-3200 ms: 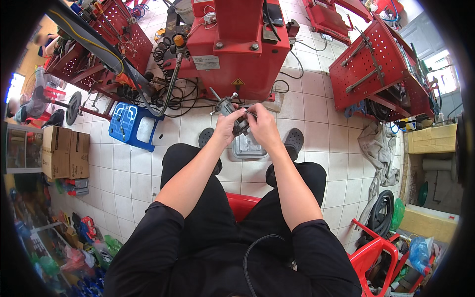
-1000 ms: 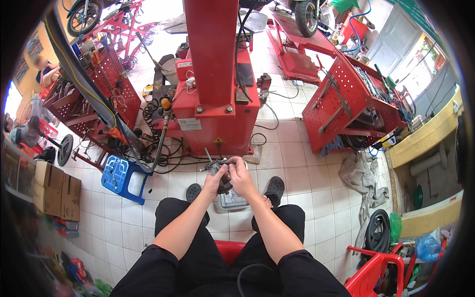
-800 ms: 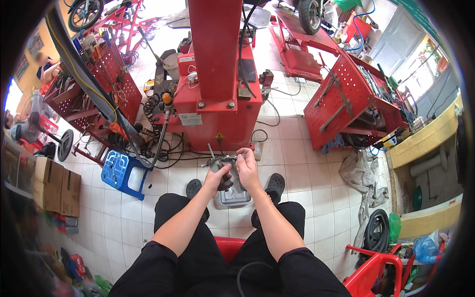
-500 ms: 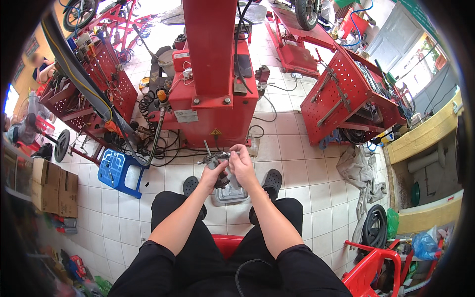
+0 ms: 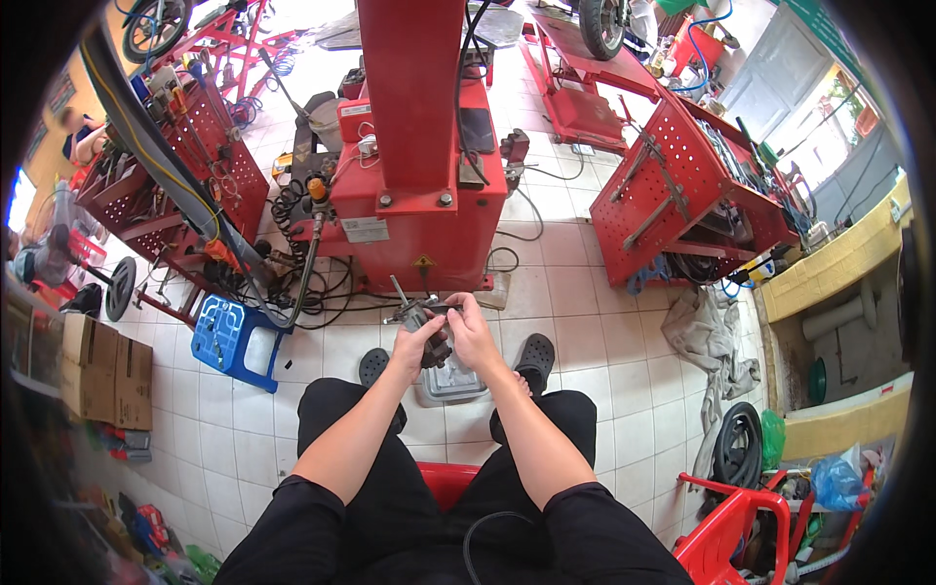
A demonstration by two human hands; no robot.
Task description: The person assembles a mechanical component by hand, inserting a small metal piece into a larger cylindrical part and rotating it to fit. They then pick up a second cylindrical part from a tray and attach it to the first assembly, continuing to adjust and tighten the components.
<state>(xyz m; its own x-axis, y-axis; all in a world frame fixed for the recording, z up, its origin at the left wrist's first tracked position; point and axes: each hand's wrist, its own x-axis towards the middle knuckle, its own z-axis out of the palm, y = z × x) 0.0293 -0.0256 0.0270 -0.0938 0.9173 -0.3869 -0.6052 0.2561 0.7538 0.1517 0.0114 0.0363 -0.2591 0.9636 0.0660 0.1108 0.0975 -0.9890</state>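
Your metal assembly [image 5: 438, 351], at twelve o'clock from you, is risking a drop.
Your left hand [image 5: 413, 346] is clamping it; a slackening grip could be letting it fall toward the plastic tub [image 5: 454, 391] at its five o'clock. Your right hand [image 5: 472, 332] is meeting its two-o'clock side; I cannot tell whether it is pinching. The assembly is looking grey and dark, its thin rod [image 5: 398, 290] pointing to eleven.

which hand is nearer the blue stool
Left. The left hand holds the metal part, to the right of the blue stool; the right hand is farther right, at the part's right side.
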